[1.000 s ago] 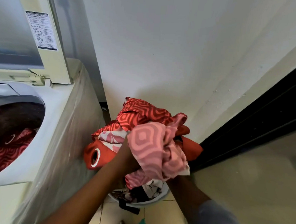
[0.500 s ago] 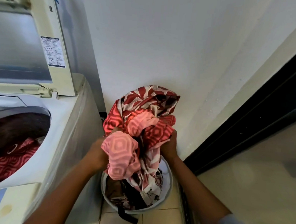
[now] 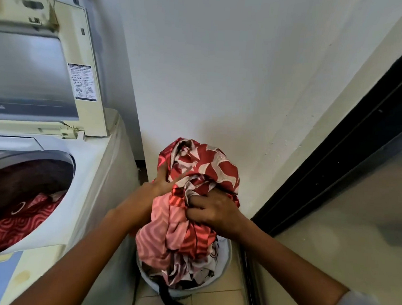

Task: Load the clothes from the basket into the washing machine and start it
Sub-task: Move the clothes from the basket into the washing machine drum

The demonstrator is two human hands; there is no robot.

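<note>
- While both hands clamp it from either side, red-and-pink patterned fabric bundle (image 3: 200, 171) hangs over round pale plastic laundry basket (image 3: 228, 253), its tail trailing down into it.
- right hand (image 3: 213, 213): fingers (image 3: 196, 200) curled in, pinching a fistful of folds on the bundle's near side. Probably gathering loose cloth so nothing drags.
- left hand (image 3: 160, 185): thumb pressed onto the bundle's left face. Other fingers go behind the cloth, so cannot tell their spread.
- Two-sided hold fits a bulky, floppy load that one hand would let spill.
- Basket sits straight below the fingers. Mixed dark and white clothes (image 3: 189, 273) lie inside, under the bundle.
- cream top-loading washing machine (image 3: 96, 170) stands just left of the left-hand fingers, raised lid (image 3: 36, 73) up so the drum is open. red swirl-print cloth (image 3: 17, 224) is in the drum.
- Judgement: mid-load. Next move needs a lift clear of the rim, then a swing left over the drum. The trailing tail could snag.
</note>
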